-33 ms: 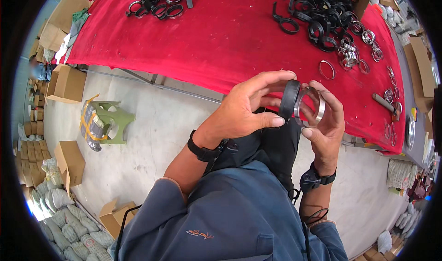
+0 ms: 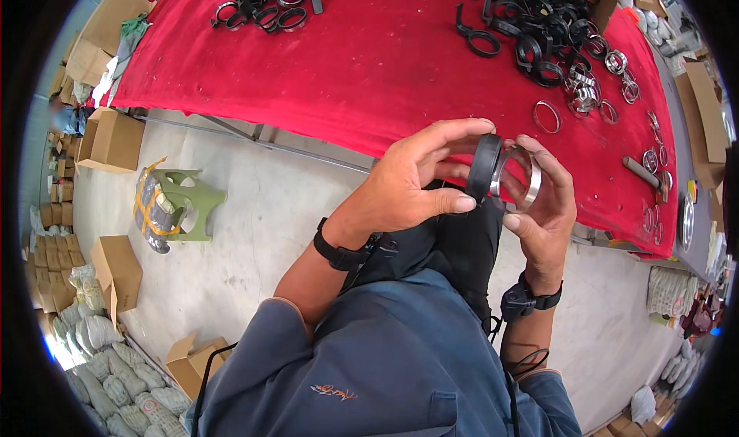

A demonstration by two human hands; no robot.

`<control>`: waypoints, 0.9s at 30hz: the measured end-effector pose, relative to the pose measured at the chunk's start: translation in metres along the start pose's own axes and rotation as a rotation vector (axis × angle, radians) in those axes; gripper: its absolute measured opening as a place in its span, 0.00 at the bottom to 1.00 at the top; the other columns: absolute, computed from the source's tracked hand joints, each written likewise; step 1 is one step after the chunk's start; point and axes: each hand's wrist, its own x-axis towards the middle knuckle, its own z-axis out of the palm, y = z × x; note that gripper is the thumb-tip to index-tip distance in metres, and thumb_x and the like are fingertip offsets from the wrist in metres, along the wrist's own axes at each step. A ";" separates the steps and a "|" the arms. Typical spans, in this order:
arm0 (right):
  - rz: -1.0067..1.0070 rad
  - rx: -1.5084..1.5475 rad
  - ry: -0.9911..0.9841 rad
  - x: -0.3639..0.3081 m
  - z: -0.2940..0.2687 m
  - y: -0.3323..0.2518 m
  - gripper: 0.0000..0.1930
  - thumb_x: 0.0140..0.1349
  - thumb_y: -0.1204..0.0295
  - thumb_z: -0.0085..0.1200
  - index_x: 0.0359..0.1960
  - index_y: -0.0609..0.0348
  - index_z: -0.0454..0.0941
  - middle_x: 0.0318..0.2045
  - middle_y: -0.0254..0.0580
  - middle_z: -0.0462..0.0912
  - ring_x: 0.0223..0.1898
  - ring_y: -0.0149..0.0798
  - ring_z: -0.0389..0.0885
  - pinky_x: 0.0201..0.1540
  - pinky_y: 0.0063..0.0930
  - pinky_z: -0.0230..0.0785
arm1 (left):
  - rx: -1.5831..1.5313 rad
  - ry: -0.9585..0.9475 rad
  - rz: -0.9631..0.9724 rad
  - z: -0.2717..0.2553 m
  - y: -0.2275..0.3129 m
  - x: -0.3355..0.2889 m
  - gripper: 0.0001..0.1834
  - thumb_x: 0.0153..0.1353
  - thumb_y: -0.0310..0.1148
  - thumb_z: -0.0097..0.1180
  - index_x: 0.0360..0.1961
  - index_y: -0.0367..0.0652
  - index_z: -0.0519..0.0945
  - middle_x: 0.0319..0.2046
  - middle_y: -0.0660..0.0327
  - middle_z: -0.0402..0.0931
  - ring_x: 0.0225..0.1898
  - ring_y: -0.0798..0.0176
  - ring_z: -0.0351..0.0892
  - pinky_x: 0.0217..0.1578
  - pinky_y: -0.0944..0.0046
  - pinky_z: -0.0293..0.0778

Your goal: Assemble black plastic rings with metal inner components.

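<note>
My left hand [image 2: 412, 179] is closed on a black ring [image 2: 483, 166], with the thumb at its lower edge and the fingers over its top. Just right of it, my right hand [image 2: 550, 187] grips a shiny metal ring [image 2: 533, 189] between thumb and fingers. The two rings face each other side by side, close together; whether they touch I cannot tell. Both are held up in front of the table's near edge. Beyond my right hand, a loose thin metal ring [image 2: 547, 117] lies on the red cloth [image 2: 339, 67].
A large heap of black rings [image 2: 539, 29] covers the table's far right, with metal rings [image 2: 585, 90] beside it. Another ring pile [image 2: 281, 2] sits at the far left. A dark rod [image 2: 641, 172] lies near the right edge. A green stool [image 2: 196, 206] and cardboard boxes [image 2: 112, 140] stand left.
</note>
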 end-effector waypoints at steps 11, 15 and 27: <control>-0.131 -0.323 -0.042 0.000 0.014 0.001 0.37 0.59 0.74 0.76 0.70 0.60 0.73 0.73 0.57 0.67 0.74 0.53 0.72 0.73 0.51 0.75 | 0.398 -0.022 -0.029 0.004 0.018 -0.001 0.46 0.54 0.22 0.78 0.75 0.38 0.72 0.76 0.49 0.66 0.77 0.50 0.68 0.72 0.49 0.75; -0.128 -0.344 -0.028 -0.004 0.017 0.000 0.37 0.58 0.72 0.78 0.69 0.59 0.73 0.73 0.57 0.68 0.74 0.54 0.72 0.74 0.50 0.74 | 0.425 -0.035 -0.032 0.006 0.021 -0.002 0.45 0.53 0.21 0.78 0.74 0.40 0.74 0.76 0.50 0.67 0.77 0.50 0.68 0.73 0.49 0.74; -0.150 -0.327 -0.004 -0.006 0.017 0.001 0.38 0.54 0.74 0.80 0.67 0.56 0.75 0.70 0.54 0.71 0.72 0.52 0.75 0.69 0.47 0.80 | 0.548 -0.095 0.021 0.007 0.029 0.003 0.42 0.51 0.13 0.72 0.71 0.39 0.78 0.74 0.48 0.68 0.74 0.48 0.72 0.71 0.51 0.78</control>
